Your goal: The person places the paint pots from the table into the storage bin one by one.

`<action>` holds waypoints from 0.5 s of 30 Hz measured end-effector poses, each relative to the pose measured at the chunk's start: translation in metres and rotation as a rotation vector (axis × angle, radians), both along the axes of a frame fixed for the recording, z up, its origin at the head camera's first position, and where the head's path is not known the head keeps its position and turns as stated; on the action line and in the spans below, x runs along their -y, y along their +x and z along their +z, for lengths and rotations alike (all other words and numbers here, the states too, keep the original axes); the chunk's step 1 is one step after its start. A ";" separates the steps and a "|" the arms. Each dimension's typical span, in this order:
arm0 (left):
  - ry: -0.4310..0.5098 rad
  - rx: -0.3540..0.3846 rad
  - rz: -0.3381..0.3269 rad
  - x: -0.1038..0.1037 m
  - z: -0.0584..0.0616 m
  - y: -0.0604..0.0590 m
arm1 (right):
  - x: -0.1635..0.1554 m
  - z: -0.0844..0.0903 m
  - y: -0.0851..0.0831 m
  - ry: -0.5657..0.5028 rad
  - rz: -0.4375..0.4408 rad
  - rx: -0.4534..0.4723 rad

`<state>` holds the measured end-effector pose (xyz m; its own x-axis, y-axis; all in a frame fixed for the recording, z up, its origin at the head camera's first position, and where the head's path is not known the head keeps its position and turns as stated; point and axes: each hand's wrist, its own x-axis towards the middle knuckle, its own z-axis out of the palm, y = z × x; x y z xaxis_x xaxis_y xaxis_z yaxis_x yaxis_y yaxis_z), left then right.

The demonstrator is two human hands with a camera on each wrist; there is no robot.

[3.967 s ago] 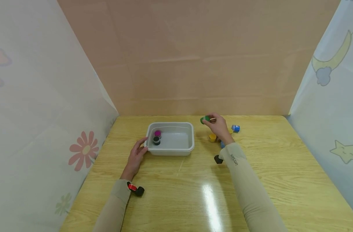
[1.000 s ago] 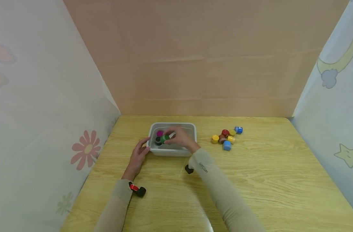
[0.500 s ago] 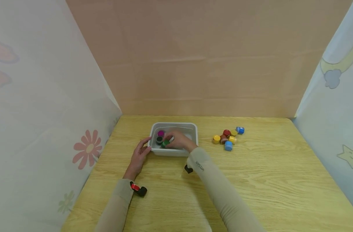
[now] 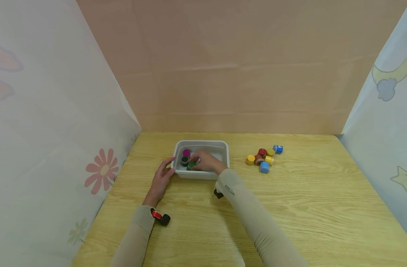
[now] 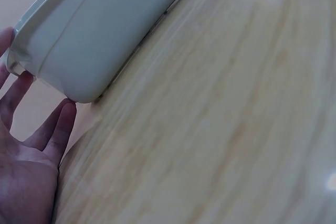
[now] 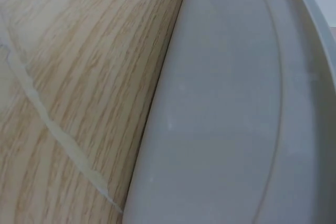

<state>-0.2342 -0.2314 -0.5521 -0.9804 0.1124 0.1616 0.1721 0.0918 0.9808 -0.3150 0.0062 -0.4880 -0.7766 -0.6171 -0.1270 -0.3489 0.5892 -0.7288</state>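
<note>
Soft even light, faint shadows, blurred wrist views

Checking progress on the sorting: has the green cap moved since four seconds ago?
Yes. The green cap went left, from beside the loose caps into the white tub, under the right hand.

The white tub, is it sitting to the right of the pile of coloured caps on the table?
No, in the head view the white tub lies left of the coloured caps, which sit loose on the table.
</note>
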 end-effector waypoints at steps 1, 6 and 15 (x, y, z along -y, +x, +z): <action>0.000 -0.002 -0.001 0.000 0.000 0.000 | 0.000 0.000 0.000 0.002 -0.004 0.001; 0.006 -0.009 -0.004 0.000 0.001 -0.001 | 0.001 -0.002 -0.003 0.024 -0.027 0.013; 0.010 -0.004 0.004 0.000 0.000 0.001 | 0.009 0.005 0.003 0.036 -0.060 0.005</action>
